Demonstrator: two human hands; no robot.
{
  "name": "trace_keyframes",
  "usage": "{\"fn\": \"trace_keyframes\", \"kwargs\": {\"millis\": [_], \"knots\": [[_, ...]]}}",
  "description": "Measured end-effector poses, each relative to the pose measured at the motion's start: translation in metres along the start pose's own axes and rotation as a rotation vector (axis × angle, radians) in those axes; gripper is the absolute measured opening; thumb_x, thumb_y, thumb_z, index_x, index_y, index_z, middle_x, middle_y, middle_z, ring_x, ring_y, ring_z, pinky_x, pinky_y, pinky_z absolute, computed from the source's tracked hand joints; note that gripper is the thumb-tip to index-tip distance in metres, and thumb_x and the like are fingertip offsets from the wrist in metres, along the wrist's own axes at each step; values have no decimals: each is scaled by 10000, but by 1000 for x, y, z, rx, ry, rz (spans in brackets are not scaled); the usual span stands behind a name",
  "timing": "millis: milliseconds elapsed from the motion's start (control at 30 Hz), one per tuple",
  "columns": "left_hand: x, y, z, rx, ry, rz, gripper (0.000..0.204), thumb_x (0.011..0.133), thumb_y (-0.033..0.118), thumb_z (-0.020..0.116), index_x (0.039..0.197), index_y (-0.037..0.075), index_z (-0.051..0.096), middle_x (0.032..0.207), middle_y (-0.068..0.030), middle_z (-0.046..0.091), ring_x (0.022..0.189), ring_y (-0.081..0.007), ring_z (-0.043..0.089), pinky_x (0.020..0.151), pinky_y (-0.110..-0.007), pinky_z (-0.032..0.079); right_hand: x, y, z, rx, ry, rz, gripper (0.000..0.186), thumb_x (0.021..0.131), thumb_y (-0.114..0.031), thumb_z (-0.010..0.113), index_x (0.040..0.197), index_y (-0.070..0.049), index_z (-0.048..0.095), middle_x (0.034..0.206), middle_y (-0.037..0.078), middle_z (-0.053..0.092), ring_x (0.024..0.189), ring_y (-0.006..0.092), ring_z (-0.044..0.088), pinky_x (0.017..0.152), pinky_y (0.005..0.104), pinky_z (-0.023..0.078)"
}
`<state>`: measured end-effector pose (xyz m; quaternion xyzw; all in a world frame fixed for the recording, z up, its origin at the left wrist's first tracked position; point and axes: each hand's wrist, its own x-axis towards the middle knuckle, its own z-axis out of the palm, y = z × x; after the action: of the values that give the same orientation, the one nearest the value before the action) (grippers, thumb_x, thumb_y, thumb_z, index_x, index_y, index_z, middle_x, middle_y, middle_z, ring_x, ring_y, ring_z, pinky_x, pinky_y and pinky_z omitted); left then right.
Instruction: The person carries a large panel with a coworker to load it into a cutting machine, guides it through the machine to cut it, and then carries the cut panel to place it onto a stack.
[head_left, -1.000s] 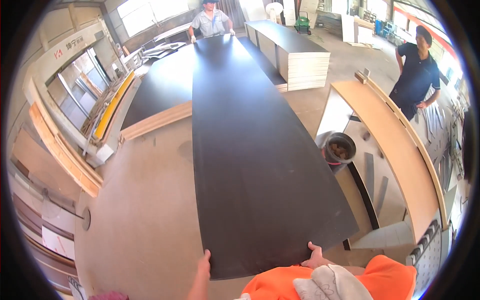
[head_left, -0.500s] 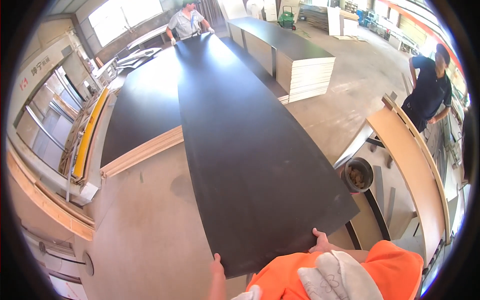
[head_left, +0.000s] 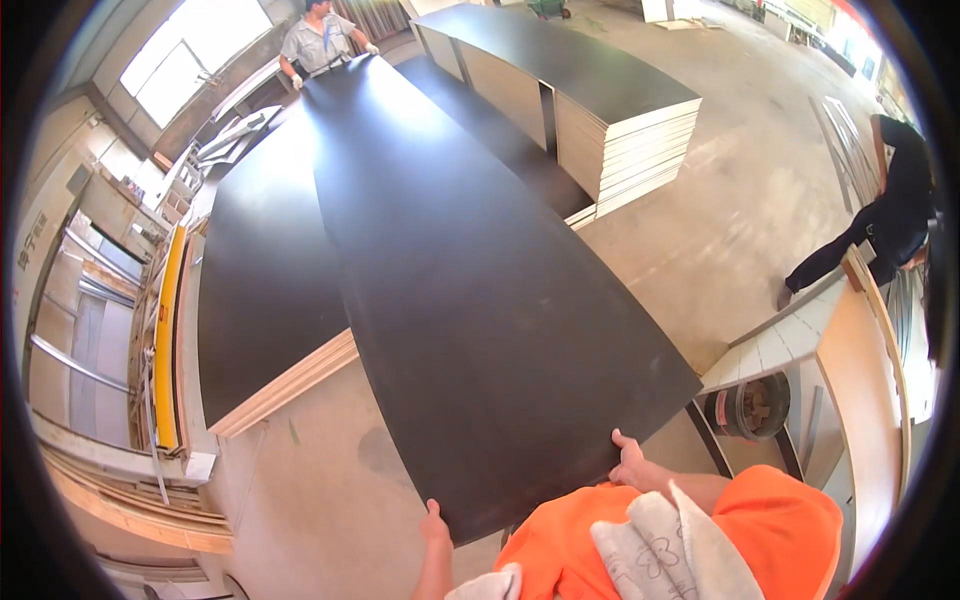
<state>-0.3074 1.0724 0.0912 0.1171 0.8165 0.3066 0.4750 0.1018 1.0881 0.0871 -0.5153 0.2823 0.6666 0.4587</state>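
Note:
A long black panel (head_left: 480, 310) stretches away from my body, its smooth face up. My left hand (head_left: 435, 524) grips its near left corner, with the thumb on top and the fingers hidden beneath. Farther right along the near end, my right hand (head_left: 627, 462) is closed on the edge, thumb over the face. At the far end, a co-worker in a grey shirt (head_left: 322, 46) wears light gloves and has both hands at the panel's edge. Left of the panel, and partly under it, lies a stack of black-faced sheets (head_left: 262, 280) with pale edges.
A taller stack of panels (head_left: 648, 150) stands right of the long one. At the right are a wooden frame (head_left: 868, 400), a dark bucket (head_left: 752, 406) with scraps, and a walking person in dark clothes (head_left: 885, 215). Left stands a machine with a yellow bar (head_left: 168, 340).
My view has turned to the right. Both hands keep their hold on the black panel. The person in dark clothes has turned and stepped away, legs apart.

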Motion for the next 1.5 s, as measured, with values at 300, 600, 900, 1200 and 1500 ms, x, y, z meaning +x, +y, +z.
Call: {"fn": "trace_keyframes", "kwargs": {"millis": [300, 600, 900, 1200, 1500], "knots": [[132, 223, 176, 39, 3, -27, 730, 951, 517, 525, 1270, -139, 503, 1307, -170, 560, 1174, -257, 540, 1007, -363, 412, 149, -167, 221, 143, -29, -85, 361, 957, -276, 579, 1209, -18, 552, 1285, 114, 584, 1191, 295, 540, 1031, 475, 430], [311, 374, 320, 10, -62, -127, 730, 968, 536, 470, 1356, -82, 435, 1384, -138, 493, 1232, -263, 498, 1054, -369, 378, 343, -288, 403, 184, -26, -40, 403, 966, -298, 561, 1236, 1, 539, 1273, 135, 590, 1183, 296, 548, 1044, 452, 417], [511, 448, 456, -26, -167, -40, 687, 1003, 494, 413, 1389, -73, 397, 1423, -148, 460, 1280, -266, 462, 1087, -377, 351, 544, -380, 525, 140, 26, -63, 371, 902, -247, 676, 1192, -36, 580, 1189, 82, 623, 1113, 233, 576, 949, 403, 472], [614, 472, 610, 26, -173, -132, 703, 1001, 480, 435, 1407, -89, 355, 1472, -153, 395, 1317, -261, 414, 1108, -361, 314, 673, -463, 562, 58, 107, -129, 357, 930, -277, 635, 1162, -14, 573, 1161, 87, 625, 1067, 218, 580, 932, 385, 470], [653, 452, 626, 535, -282, -271, 828, 936, 502, 548, 1481, -34, 229, 1522, -155, 320, 1393, -286, 310, 1137, -442, 244, 671, -475, 490, -742, 322, -210, 428, 945, -412, 584, 1118, -22, 619, 1039, 104, 665, 898, 250, 638, 822, 366, 514]]}}
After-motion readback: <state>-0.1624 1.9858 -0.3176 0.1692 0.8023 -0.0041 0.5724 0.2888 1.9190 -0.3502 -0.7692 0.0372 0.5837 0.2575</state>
